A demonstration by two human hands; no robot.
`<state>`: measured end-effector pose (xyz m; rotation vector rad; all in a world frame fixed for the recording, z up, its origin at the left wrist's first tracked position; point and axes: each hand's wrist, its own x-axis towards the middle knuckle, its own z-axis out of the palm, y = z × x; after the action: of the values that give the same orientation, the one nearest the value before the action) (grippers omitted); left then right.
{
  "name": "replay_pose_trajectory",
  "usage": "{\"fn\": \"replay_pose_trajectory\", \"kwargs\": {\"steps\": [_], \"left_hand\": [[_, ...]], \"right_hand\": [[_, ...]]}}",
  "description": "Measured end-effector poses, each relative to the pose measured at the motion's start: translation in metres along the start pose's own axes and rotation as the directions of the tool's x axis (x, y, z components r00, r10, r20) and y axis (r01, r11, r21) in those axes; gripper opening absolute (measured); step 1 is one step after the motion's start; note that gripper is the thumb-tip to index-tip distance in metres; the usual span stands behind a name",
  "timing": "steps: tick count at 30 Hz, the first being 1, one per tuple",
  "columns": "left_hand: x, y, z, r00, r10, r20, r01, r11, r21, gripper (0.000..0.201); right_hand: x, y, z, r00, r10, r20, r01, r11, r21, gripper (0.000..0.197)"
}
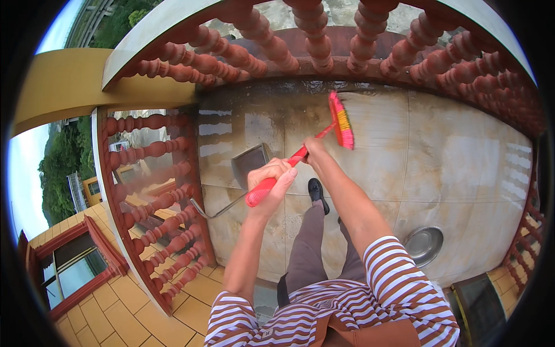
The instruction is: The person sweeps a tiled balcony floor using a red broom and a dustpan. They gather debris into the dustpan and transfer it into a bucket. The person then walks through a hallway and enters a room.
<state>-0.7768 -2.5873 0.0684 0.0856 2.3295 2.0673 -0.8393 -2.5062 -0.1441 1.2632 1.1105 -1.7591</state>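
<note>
Both my hands grip the red handle of a broom [297, 156]. My left hand [272, 178] is closed round the thick upper end, thumb lying along it. Lower on the handle, my right hand [315, 151] is wrapped round the shaft. The broom's head, with pink and yellow bristles [343, 122], rests on the wet tiled floor [376, 168] ahead of me, near the far balustrade. Beside my left hand lies a grey dustpan [248, 164], its bent metal handle [218, 211] reaching toward the left railing; my hand and forearm hide part of it.
Red balusters [312, 34] edge the balcony at the far side, with more at the left [156, 173] and right. A round metal basin [424, 245] stands on the floor to my right. My black shoe [317, 193] is near the middle. A dark doorway or mat [480, 306] lies at lower right.
</note>
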Motion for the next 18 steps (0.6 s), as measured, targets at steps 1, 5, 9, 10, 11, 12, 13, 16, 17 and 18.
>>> {"fn": "replay_pose_trajectory", "kwargs": {"steps": [1, 5, 9, 10, 11, 12, 13, 16, 17, 18], "left_hand": [[0.009, 0.01, -0.012, 0.999, 0.032, 0.028, -0.034, 0.996, 0.084, 0.029], [0.035, 0.023, -0.026, 0.988, 0.052, 0.145, -0.096, 0.944, 0.314, 0.032], [0.031, 0.047, -0.025, 0.961, 0.215, 0.172, -0.263, 0.903, 0.34, 0.031], [0.026, 0.059, -0.025, 0.961, 0.234, 0.147, -0.27, 0.911, 0.312, 0.031], [0.018, 0.07, -0.025, 0.961, 0.249, 0.119, -0.273, 0.92, 0.281, 0.032], [0.014, 0.074, -0.029, 0.963, 0.256, 0.089, -0.27, 0.933, 0.239, 0.032], [0.012, 0.075, -0.034, 0.965, 0.258, 0.049, -0.263, 0.944, 0.201, 0.033], [0.036, 0.057, -0.053, 0.978, 0.209, -0.027, -0.206, 0.975, 0.081, 0.035], [0.045, 0.045, -0.064, 0.984, 0.17, -0.058, -0.167, 0.985, 0.046, 0.035], [0.054, 0.039, -0.075, 0.99, 0.13, -0.049, -0.126, 0.989, 0.079, 0.035]], "right_hand": [[0.0, 0.002, 0.027, 0.997, 0.032, 0.069, -0.034, 0.999, 0.024, 0.002], [0.035, 0.004, 0.091, 0.815, 0.085, 0.572, -0.226, 0.958, 0.179, 0.01], [-0.006, -0.005, 0.09, 0.64, 0.227, 0.734, -0.401, 0.914, 0.068, 0.016], [-0.027, -0.006, 0.083, 0.618, 0.252, 0.745, -0.421, 0.906, 0.043, 0.015], [-0.052, -0.011, 0.074, 0.674, 0.305, 0.673, -0.433, 0.901, 0.025, 0.014], [-0.074, -0.024, 0.069, 0.725, 0.342, 0.598, -0.434, 0.901, 0.011, 0.013], [-0.089, -0.032, 0.069, 0.746, 0.373, 0.552, -0.442, 0.897, -0.008, 0.015], [-0.043, -0.045, 0.061, 0.704, 0.466, 0.536, -0.538, 0.843, -0.027, 0.019], [-0.034, -0.045, 0.077, 0.661, 0.515, 0.545, -0.592, 0.805, -0.042, 0.021], [-0.026, -0.046, 0.093, 0.688, 0.519, 0.507, -0.575, 0.817, -0.057, 0.024]]}}
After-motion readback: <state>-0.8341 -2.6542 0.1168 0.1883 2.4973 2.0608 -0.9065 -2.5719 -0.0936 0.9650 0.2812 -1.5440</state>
